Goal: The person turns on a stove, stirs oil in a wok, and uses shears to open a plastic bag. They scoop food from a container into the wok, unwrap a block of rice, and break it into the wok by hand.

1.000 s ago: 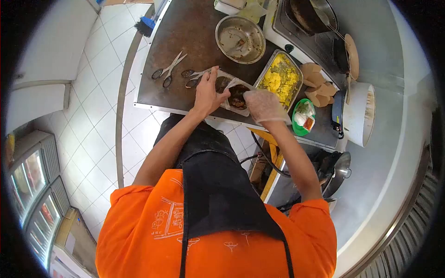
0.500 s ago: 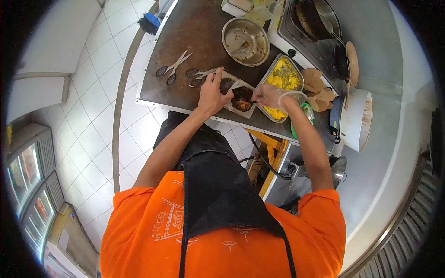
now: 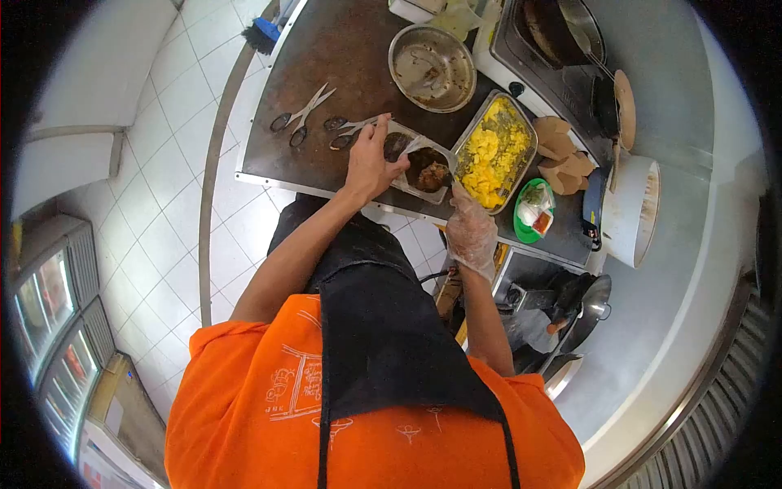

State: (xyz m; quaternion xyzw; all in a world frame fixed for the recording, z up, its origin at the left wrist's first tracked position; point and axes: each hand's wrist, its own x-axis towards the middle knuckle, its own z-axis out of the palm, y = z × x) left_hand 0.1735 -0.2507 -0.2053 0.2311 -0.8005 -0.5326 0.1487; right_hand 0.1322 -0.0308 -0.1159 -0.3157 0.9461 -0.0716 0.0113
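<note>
My left hand [image 3: 370,162], bare, grips the near edge of a clear plastic food container [image 3: 414,163] that holds dark food, on the brown counter [image 3: 342,57]. My right hand [image 3: 472,231] wears a thin clear glove and hangs below the counter edge, close to my body, fingers loosely apart and holding nothing that I can see. A metal tray of yellow food [image 3: 494,152] lies just right of the container.
Two pairs of scissors [image 3: 302,112] lie left of the container. A round steel bowl [image 3: 432,67] sits behind it. A green dish [image 3: 533,210], brown paper pieces [image 3: 560,151], a white pot [image 3: 634,210] and a stove with pans [image 3: 562,33] stand to the right. White tiled floor [image 3: 163,196] lies left.
My right hand has pulled back from the container and the yellow tray and dropped below the counter edge. My left hand stays on the container.
</note>
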